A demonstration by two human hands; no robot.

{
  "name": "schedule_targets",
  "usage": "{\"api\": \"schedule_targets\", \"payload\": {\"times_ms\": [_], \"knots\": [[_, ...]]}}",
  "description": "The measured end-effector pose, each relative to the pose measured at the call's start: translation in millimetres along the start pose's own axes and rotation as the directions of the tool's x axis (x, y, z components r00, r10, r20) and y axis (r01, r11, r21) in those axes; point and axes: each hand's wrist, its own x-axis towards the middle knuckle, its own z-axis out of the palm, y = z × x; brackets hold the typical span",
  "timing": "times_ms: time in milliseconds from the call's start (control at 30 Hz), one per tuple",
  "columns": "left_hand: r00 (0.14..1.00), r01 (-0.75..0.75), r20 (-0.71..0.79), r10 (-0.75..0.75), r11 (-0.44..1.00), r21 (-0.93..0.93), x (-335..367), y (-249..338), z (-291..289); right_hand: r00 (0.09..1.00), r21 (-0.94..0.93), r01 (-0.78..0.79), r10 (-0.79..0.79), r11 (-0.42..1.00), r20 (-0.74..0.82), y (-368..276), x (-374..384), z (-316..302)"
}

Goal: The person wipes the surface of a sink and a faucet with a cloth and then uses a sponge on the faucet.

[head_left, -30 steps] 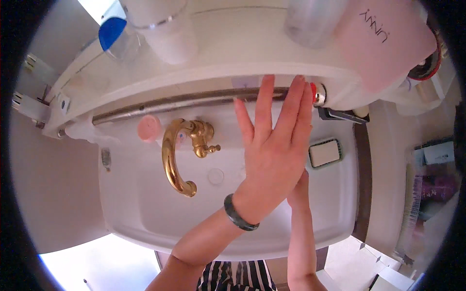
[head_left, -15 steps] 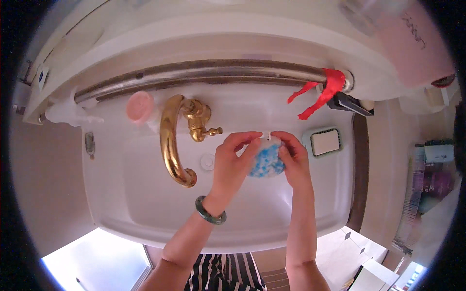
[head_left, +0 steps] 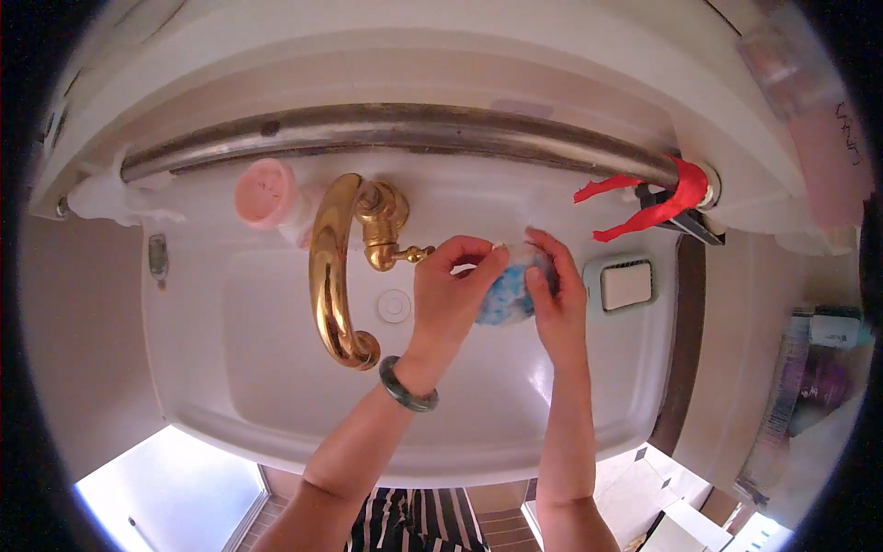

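Over the right half of the white sink (head_left: 276,368), I hold a rounded blue-and-white mottled bundle (head_left: 504,299), perhaps a pouch or a soft puff; its exact kind I cannot make out. The thumb and fingers of my left hand (head_left: 449,299) pinch its upper left edge. My right hand (head_left: 559,299) grips the right side, thumb in front and forefinger at the top. Both hands hide parts of the bundle. A dark green bangle (head_left: 407,386) circles my left wrist.
A gold faucet (head_left: 333,276) arches left of my hands. The drain (head_left: 394,305) is beside it. A pink-lidded jar (head_left: 267,191) stands behind left; soap (head_left: 626,286) lies in a dish to the right. Along the back runs a metal bar (head_left: 395,127) with a red ribbon (head_left: 658,216).
The view has shifted slightly. The white tip that stuck up at the bundle's top now sits covered between my fingers, and my right fingers have shifted on its upper edge.
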Motion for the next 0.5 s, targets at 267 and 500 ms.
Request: {"api": "schedule_targets", "payload": {"times_ms": [267,500], "knots": [[0.987,-0.099,-0.121,0.103,0.994,0.038,-1,2,17,0.958,-0.348,0.283,-0.282,0.894,0.054,-22,-12,4],[0.96,-0.228,-0.123,0.253,0.955,0.187,7,16,17,0.981,-0.134,0.167,-0.179,0.977,-0.082,-10,11,11]]}}
